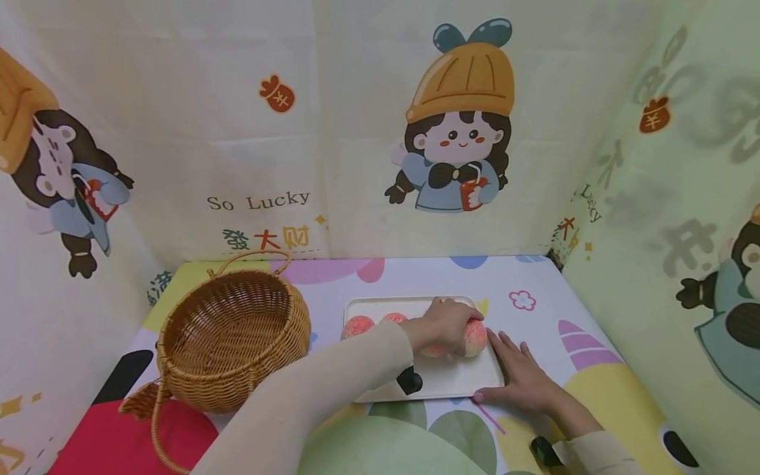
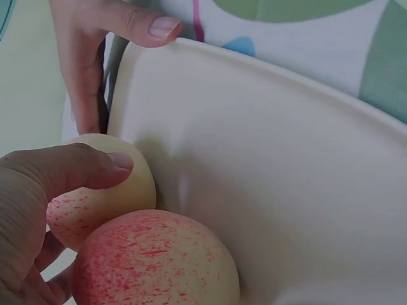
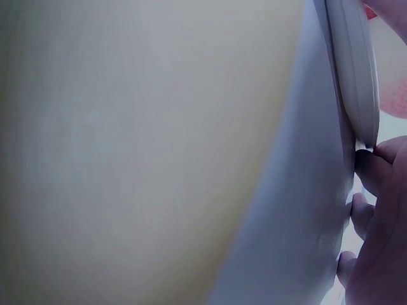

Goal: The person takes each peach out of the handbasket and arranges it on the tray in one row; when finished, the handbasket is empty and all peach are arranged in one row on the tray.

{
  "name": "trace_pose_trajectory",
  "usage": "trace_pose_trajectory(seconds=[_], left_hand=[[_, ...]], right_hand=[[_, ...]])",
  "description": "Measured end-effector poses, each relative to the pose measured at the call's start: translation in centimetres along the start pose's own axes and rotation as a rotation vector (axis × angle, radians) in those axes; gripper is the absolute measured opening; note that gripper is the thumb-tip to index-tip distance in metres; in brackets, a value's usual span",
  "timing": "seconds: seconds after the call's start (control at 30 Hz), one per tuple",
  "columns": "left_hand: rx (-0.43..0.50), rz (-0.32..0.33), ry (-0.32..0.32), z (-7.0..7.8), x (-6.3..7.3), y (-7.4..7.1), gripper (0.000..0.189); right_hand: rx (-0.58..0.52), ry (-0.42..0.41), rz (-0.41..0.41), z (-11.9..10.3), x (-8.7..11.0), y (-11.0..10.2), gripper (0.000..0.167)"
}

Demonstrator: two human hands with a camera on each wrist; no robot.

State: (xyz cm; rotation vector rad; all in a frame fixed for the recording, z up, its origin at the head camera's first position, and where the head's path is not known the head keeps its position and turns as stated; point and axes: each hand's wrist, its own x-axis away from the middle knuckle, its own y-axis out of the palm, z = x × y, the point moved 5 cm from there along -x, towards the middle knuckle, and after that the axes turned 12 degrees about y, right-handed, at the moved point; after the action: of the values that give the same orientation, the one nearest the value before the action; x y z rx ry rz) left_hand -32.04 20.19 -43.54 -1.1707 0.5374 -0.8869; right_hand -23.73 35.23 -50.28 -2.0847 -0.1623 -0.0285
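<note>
My left hand (image 1: 446, 324) reaches across a white tray (image 1: 404, 382) and grips a pink-and-cream peach (image 1: 475, 338) at its right end. In the left wrist view, the thumb lies over this peach (image 2: 137, 181), with fingers partly visible on the far side. A second peach (image 2: 159, 264) sits right beside it. Two more peaches, a left one (image 1: 359, 326) and another (image 1: 394, 317), lie on the tray's left part. My right hand (image 1: 525, 379) rests at the tray's right edge with fingers extended, its thumb by the near corner.
A wicker basket (image 1: 285, 343) with a raised handle stands left of the tray, its visible inside bare. The table wears a colourful printed cloth (image 1: 534, 277). Printed fabric walls (image 1: 356, 132) rise behind and at both sides.
</note>
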Motion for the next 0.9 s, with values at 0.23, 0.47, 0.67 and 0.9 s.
trace_pose_trajectory(seconds=[0.23,0.47,0.67,0.9], left_hand=[[0.02,0.008,0.0,-0.1,-0.1,0.2,0.075],[0.032,0.019,-0.019,-0.2,0.3,0.7,0.086],[0.094,0.081,-0.035,-0.6,2.1,-0.8,0.09],[0.198,0.296,-0.031,-3.5,7.6,-10.3,0.077]], right_hand=[[0.014,0.006,-0.012,0.1,-0.2,-0.1,0.125],[0.013,0.011,-0.025,0.1,-0.2,0.0,0.125],[0.006,0.01,-0.032,0.1,-0.3,0.3,0.125],[0.019,0.026,-0.045,0.3,-0.4,0.0,0.126]])
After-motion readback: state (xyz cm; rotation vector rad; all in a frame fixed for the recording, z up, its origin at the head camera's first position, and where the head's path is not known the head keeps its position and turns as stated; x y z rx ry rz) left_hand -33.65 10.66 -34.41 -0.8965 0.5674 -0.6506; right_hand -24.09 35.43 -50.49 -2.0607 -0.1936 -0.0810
